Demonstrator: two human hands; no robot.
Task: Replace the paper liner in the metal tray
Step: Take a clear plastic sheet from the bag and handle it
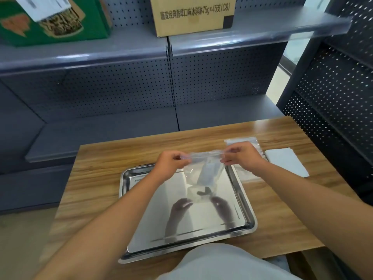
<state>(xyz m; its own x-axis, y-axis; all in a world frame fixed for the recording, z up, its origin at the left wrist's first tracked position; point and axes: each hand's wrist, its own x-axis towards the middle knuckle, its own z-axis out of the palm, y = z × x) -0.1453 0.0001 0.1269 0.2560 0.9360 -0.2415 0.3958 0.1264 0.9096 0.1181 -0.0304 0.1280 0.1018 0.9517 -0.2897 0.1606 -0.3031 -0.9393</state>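
A shiny square metal tray point(141, 235) lies on the wooden table in front of me, its bare bottom mirroring my arms. Above its far half hangs a clear zip bag point(203, 174) with folded pale paper inside. My left hand point(171, 162) pinches the bag's top strip at the left end. My right hand point(242, 156) pinches the same strip at the right end. A sheet of white paper point(286, 161) lies flat on the table to the right of the tray.
Another clear plastic bag point(242, 141) lies on the wooden table point(96, 178) behind my right hand. Grey pegboard shelving stands behind the table, with a cardboard box point(193, 15) and a green box point(52, 19) on its upper shelf. A dark perforated rack point(333, 87) stands at the right.
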